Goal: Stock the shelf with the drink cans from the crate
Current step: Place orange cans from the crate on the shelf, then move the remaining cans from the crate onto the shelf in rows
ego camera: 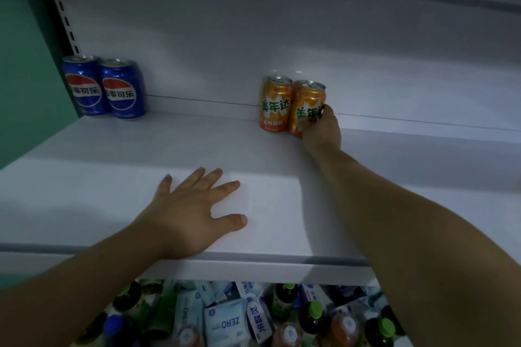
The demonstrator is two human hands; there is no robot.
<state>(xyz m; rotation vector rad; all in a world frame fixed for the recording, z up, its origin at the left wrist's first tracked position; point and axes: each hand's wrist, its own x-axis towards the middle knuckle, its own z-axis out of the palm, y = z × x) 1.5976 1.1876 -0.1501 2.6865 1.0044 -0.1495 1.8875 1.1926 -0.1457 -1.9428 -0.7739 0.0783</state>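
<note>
- Here, the right hand (pixel 321 129) is stretching to the far part of the shelf (pixel 112 172), its fingers clamping round the lower right side of an orange can (pixel 307 101).
- That can is standing upright on the shelf, close to the back panel (pixel 225 36) and right of the middle.
- A second orange can (pixel 275 104) is standing upright just to its left; whether the two are touching, I cannot tell.
- The left hand (pixel 191 214) is lying palm down on the near part of the shelf, left of the right arm. Its fingers are straight and spread apart, the thumb is pointing right, and it is holding nothing.
- A blue can (pixel 83 86) and a second blue can (pixel 122 89) are standing upright side by side in the far left corner, touching each other and well apart from the orange pair.
- A slotted upright (pixel 69 28) is rising behind the blue cans, and a green wall (pixel 17 65) is bordering the shelf on the left.
- Below the near edge of the shelf, a jumble of green-capped bottles (pixel 314 313) and white-and-blue packets (pixel 225 324) is showing; one packet is reading ZERO upside down.
- Both bare forearms are crossing the near edge of the shelf.
</note>
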